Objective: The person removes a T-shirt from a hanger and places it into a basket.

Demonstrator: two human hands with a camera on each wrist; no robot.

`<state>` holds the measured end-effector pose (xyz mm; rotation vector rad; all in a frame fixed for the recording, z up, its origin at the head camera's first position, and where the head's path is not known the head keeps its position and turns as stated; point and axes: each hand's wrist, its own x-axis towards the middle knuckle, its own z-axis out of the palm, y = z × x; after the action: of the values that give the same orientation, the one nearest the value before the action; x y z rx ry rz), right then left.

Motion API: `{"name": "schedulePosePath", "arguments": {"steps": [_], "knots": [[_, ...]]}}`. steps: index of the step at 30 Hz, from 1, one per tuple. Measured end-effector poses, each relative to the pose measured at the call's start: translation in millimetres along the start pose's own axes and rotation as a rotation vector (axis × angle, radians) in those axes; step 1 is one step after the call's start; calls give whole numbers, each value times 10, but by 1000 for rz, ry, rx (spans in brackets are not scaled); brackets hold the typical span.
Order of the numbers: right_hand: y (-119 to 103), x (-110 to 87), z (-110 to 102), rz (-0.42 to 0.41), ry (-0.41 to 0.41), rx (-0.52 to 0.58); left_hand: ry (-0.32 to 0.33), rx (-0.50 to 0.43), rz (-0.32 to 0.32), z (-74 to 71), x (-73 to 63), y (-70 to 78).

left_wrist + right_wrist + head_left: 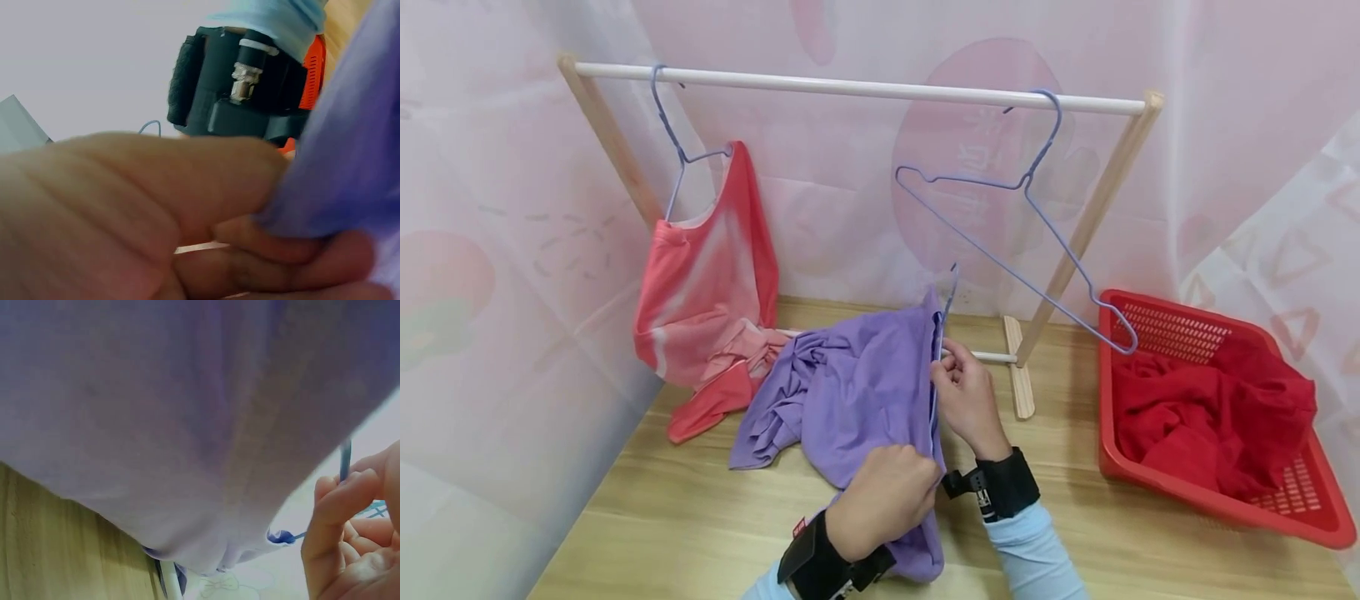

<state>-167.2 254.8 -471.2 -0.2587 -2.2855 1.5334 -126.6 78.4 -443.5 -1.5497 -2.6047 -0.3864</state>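
Observation:
A purple garment [865, 375] hangs in folds above the table, its open edge turned toward the right. Inside that edge sits a blue wire hanger [950, 292], its hook poking out at the top and most of its frame hidden by the cloth. My left hand [887, 496] grips the edge low down; in the left wrist view its thumb and fingers pinch the purple cloth [350, 144]. Higher up, my right hand [967, 400] is at the opening. The right wrist view has its fingers [347, 494] pinching the hanger's wire [345, 459].
Behind stands a rack with a white rail [850, 84] and wooden legs. A red and pink garment [707, 275] hangs from it at left on a hanger. A bare blue hanger [985, 242] hangs at right. The red basket [1108, 417] holds red cloth [1210, 408].

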Motion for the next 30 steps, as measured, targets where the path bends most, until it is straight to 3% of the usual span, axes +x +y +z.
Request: {"name": "schedulePosePath", "arguments": {"steps": [9,15,17,21,30], "knots": [[-35,-5,-12,-29,-15,49,-61,-70,40,-35,-22,-63],[-63,-28,-43,-17,-44,112,-207,-73,88,-45,-22,-53],[-102,-55,-57,-14,-51,129,-214,-77,110,-23,-14,-59],[-220,-124,-96,-22,-100,117,-141,-147,94,5,35,-149],[-528,-289,-195,12,-250,46,155,-244,-155,-62,104,-620]]}}
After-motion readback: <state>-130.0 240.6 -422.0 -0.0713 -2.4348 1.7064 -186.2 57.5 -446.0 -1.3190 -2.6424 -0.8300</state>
